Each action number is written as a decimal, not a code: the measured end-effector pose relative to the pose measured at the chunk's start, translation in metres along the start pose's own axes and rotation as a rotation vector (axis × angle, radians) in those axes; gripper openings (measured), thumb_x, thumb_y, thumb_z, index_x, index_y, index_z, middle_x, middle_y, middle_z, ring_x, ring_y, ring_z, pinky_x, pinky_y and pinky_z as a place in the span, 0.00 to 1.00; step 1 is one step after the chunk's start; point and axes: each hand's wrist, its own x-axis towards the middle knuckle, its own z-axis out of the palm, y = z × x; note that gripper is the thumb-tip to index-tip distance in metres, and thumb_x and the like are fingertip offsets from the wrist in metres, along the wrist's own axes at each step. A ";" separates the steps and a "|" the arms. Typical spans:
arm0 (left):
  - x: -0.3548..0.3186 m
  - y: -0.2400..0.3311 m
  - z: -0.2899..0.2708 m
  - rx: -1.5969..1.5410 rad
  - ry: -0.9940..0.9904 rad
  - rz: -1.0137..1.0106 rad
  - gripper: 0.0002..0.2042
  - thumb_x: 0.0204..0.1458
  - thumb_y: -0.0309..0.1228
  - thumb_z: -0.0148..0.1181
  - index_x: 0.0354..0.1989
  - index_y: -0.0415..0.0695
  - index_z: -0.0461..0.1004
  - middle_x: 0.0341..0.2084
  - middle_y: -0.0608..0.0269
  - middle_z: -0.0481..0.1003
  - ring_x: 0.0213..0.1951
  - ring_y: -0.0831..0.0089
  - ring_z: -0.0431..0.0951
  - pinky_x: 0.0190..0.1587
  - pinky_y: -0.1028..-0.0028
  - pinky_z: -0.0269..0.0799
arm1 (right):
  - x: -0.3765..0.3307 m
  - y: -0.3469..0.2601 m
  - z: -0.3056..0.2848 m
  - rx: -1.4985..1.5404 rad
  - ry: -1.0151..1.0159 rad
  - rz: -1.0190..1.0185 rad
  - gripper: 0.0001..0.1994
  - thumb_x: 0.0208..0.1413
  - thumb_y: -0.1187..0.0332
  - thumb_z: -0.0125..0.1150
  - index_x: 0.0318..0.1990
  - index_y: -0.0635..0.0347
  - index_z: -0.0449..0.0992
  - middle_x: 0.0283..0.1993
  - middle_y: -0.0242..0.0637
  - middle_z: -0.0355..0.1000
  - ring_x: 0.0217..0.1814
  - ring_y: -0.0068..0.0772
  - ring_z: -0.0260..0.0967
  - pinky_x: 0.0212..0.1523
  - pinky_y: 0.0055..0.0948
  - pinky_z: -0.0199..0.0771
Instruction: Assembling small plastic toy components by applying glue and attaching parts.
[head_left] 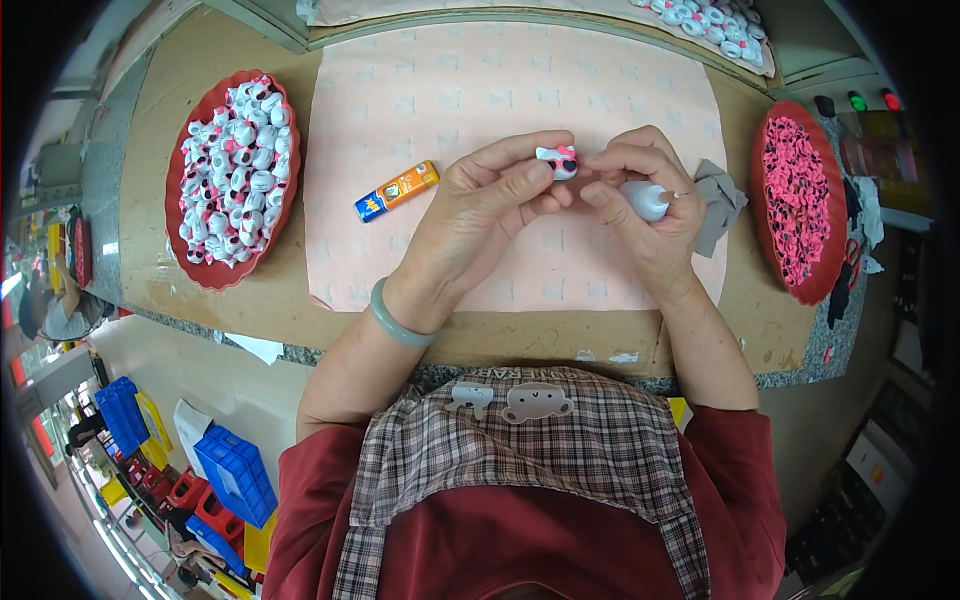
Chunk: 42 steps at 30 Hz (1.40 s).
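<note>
Between the thumb and fingers of my left hand [475, 200] is a small white figurine head [562, 165] with a pink bow and black-and-pink glasses. My right hand [672, 225] is curled around a small pale squeeze bottle [645, 201], whose thin nozzle points off to the right. The right thumb and forefinger come together close beside the figurine head; whether they pinch a tiny piece or touch the head, I cannot tell. Both hands are above a pale pink sheet [440, 275]. An orange and blue packet [397, 191] lies left of my left hand.
A red scalloped bowl [208, 277] at the left holds many white figurine heads. At the right, another red bowl [812, 291] contains small pink and black pieces. A grey cloth [716, 212] lies beside my right hand. More white pieces [705, 25] sit at the far right.
</note>
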 end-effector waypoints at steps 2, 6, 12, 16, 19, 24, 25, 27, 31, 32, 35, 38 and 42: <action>0.000 -0.001 0.001 0.105 -0.013 0.068 0.17 0.53 0.25 0.56 0.51 0.34 0.68 0.39 0.57 0.74 0.38 0.75 0.74 0.46 0.77 0.71 | 0.000 0.000 0.000 -0.043 -0.016 -0.031 0.12 0.44 0.81 0.64 0.38 0.63 0.73 0.37 0.34 0.69 0.36 0.20 0.68 0.37 0.17 0.71; 0.001 -0.001 0.004 0.240 -0.002 0.139 0.17 0.51 0.21 0.56 0.50 0.35 0.69 0.40 0.55 0.74 0.42 0.73 0.74 0.47 0.76 0.71 | -0.002 0.002 0.004 0.071 0.038 0.069 0.13 0.44 0.81 0.64 0.38 0.64 0.72 0.37 0.33 0.68 0.37 0.19 0.67 0.38 0.17 0.71; -0.002 -0.005 0.005 0.405 0.033 0.194 0.17 0.49 0.18 0.56 0.49 0.37 0.70 0.36 0.60 0.75 0.38 0.78 0.73 0.43 0.80 0.71 | -0.005 0.002 0.005 0.159 0.031 0.128 0.13 0.44 0.81 0.64 0.39 0.63 0.71 0.37 0.32 0.68 0.38 0.18 0.67 0.41 0.18 0.71; -0.004 -0.005 0.008 0.440 0.012 0.217 0.17 0.48 0.16 0.56 0.49 0.36 0.71 0.38 0.60 0.75 0.40 0.78 0.73 0.45 0.80 0.71 | -0.006 0.004 0.005 0.146 0.029 0.140 0.13 0.44 0.80 0.64 0.38 0.63 0.71 0.37 0.31 0.68 0.38 0.18 0.67 0.42 0.18 0.71; -0.005 -0.003 0.012 0.460 0.006 0.214 0.17 0.48 0.15 0.55 0.49 0.36 0.71 0.39 0.60 0.75 0.42 0.78 0.73 0.46 0.80 0.71 | -0.005 0.006 0.004 0.129 0.035 0.144 0.13 0.44 0.80 0.65 0.38 0.63 0.71 0.36 0.31 0.68 0.38 0.18 0.67 0.42 0.18 0.71; -0.003 -0.006 0.014 0.464 0.013 0.236 0.17 0.49 0.16 0.56 0.49 0.36 0.71 0.37 0.61 0.75 0.37 0.81 0.72 0.42 0.83 0.69 | -0.004 0.006 0.004 0.113 0.044 0.175 0.12 0.44 0.80 0.65 0.37 0.63 0.71 0.36 0.30 0.68 0.37 0.17 0.66 0.40 0.17 0.70; -0.003 -0.005 0.014 0.482 0.021 0.228 0.16 0.49 0.16 0.55 0.49 0.36 0.71 0.37 0.61 0.75 0.37 0.81 0.72 0.42 0.83 0.69 | -0.003 0.006 0.004 0.115 0.045 0.188 0.12 0.44 0.80 0.65 0.37 0.63 0.71 0.35 0.30 0.68 0.36 0.17 0.66 0.39 0.17 0.69; -0.005 -0.001 0.013 0.526 0.048 0.218 0.16 0.49 0.17 0.55 0.48 0.35 0.71 0.37 0.62 0.75 0.37 0.81 0.73 0.42 0.83 0.69 | -0.003 0.007 0.007 0.091 0.039 0.169 0.12 0.44 0.80 0.65 0.37 0.63 0.71 0.35 0.30 0.67 0.35 0.17 0.65 0.38 0.17 0.69; -0.004 0.000 0.011 0.587 0.045 0.244 0.15 0.50 0.18 0.56 0.47 0.35 0.71 0.37 0.62 0.75 0.37 0.81 0.73 0.42 0.82 0.70 | -0.003 0.004 0.013 0.059 0.053 0.155 0.12 0.44 0.81 0.64 0.36 0.63 0.71 0.33 0.30 0.65 0.33 0.17 0.64 0.35 0.16 0.67; -0.005 0.000 0.010 0.618 0.088 0.273 0.15 0.50 0.18 0.56 0.47 0.35 0.71 0.37 0.62 0.75 0.37 0.81 0.73 0.42 0.82 0.70 | -0.005 0.005 0.016 0.047 0.089 0.205 0.12 0.44 0.82 0.63 0.37 0.63 0.70 0.33 0.30 0.64 0.32 0.18 0.63 0.34 0.16 0.66; -0.013 0.013 0.009 0.641 0.050 0.283 0.13 0.50 0.19 0.56 0.45 0.36 0.72 0.37 0.62 0.75 0.38 0.79 0.74 0.42 0.81 0.71 | -0.009 -0.003 0.012 0.172 0.106 0.268 0.11 0.46 0.82 0.61 0.38 0.63 0.70 0.34 0.30 0.63 0.31 0.18 0.63 0.29 0.15 0.65; -0.028 0.037 0.012 0.846 0.250 0.547 0.12 0.50 0.20 0.57 0.43 0.38 0.74 0.36 0.63 0.76 0.38 0.79 0.75 0.40 0.81 0.72 | -0.008 0.000 0.013 0.233 0.114 0.333 0.11 0.48 0.82 0.59 0.39 0.63 0.69 0.36 0.30 0.63 0.29 0.17 0.61 0.26 0.14 0.63; -0.070 0.106 -0.014 1.519 0.609 0.785 0.12 0.49 0.21 0.58 0.43 0.39 0.74 0.38 0.64 0.76 0.37 0.79 0.76 0.36 0.81 0.72 | -0.010 0.002 0.009 0.174 0.149 0.328 0.10 0.49 0.81 0.58 0.39 0.63 0.69 0.36 0.30 0.63 0.28 0.16 0.60 0.24 0.14 0.62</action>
